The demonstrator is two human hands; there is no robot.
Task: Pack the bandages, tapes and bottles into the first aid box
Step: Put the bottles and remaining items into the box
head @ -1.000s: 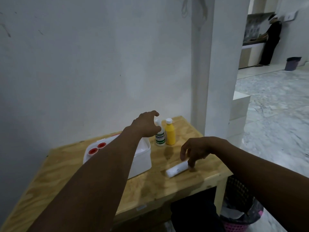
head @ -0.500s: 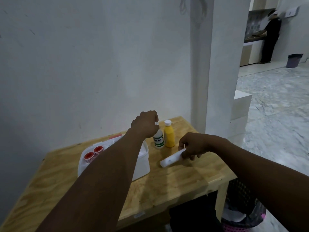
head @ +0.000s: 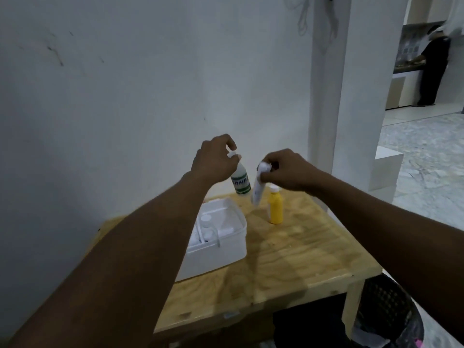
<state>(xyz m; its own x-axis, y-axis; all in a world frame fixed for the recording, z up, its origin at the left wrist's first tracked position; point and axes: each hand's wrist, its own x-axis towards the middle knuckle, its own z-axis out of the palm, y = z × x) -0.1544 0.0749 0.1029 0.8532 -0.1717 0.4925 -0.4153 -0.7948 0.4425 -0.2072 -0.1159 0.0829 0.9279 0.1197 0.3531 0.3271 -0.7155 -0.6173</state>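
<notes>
My left hand (head: 216, 162) grips the top of a white bottle with a green label (head: 241, 180), held tilted in the air behind the box. A white bandage roll (head: 258, 188) hangs nearly upright from my right hand (head: 288, 169), which pinches its upper end, just right of that bottle. A yellow bottle with a white cap (head: 275, 208) stands on the wooden table below my right hand. The open white first aid box (head: 226, 249) sits on the table at centre left, with several white items inside; my left forearm hides its left part.
The wooden table (head: 301, 259) stands against a white wall, with a white pillar (head: 351, 84) behind its right end. A dark mesh bin (head: 391, 312) sits on the floor at the lower right. A person (head: 433, 71) stands far back in the kitchen.
My left hand closed on the green-labelled bottle and lifted it off the table. My right hand picked the bandage roll up from the table and raised it toward the bottle.
</notes>
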